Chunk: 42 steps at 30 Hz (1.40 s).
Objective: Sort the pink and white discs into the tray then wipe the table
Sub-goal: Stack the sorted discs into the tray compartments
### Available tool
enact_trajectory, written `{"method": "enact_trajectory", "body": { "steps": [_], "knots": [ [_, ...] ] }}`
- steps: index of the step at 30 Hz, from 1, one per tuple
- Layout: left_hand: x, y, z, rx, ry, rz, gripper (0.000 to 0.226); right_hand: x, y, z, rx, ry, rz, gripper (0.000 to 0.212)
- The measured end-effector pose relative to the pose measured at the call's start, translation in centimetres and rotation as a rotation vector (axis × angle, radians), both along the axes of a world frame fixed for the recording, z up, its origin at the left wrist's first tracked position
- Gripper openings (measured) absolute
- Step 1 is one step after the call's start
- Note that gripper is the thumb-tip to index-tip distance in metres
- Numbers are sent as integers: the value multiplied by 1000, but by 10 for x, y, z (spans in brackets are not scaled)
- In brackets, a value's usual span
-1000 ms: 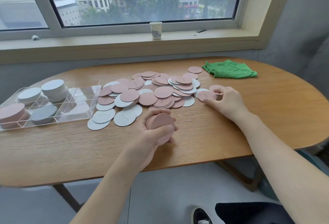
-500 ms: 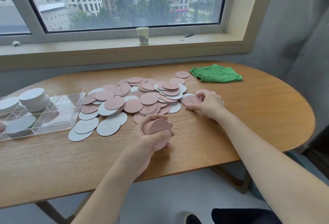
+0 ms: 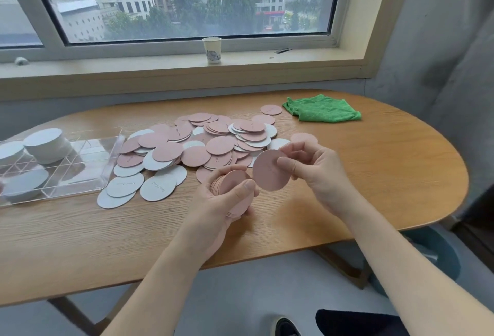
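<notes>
Fingers of the right hand (image 3: 315, 172) pinch 1 pink disc (image 3: 270, 170), tilted just right of the pink stack (image 3: 232, 188) gripped in the left hand (image 3: 222, 202). Best lay it flat on top, edges aligned, before carrying the stack to the tray (image 3: 107, 175) at left.

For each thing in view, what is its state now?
left hand: grips a stack of pink discs
right hand: pinches one pink disc
tray: holds white stacks
green cloth: crumpled, untouched
paper cup: upright on sill
</notes>
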<state>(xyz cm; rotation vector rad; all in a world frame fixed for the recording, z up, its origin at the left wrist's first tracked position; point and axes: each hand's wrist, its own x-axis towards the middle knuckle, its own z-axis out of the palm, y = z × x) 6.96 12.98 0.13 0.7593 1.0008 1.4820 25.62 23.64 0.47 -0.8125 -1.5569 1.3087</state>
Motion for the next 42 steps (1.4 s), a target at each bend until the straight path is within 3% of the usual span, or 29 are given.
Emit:
{"method": "enact_trajectory", "body": {
  "steps": [7,12,16,20,23,29,36,42],
  "knots": [
    [1,-1,1,-5,7,-13,43,-20,-18,-2,-5,13,122,31],
    [1,0,0,-10,-16,-1,41,-26,-18,-6,39,-70,52,22],
    [-2,0,-3,-25,-82,2,41,-15,-5,-9,89,-229,-2,20],
    [-3,-2,-3,-18,-145,-69,48,2,29,-14,206,-505,-242,18],
    [-4,-2,-3,5,-155,-103,46,14,61,-26,273,-701,-379,32],
    [-8,1,-5,24,-149,-108,48,22,109,-35,226,-855,-469,60],
    [-9,3,-6,3,-107,-129,49,15,130,-26,124,-916,-444,59],
    [-9,2,-4,-12,-140,-142,40,22,128,-20,31,-711,-452,65]
  ]
}}
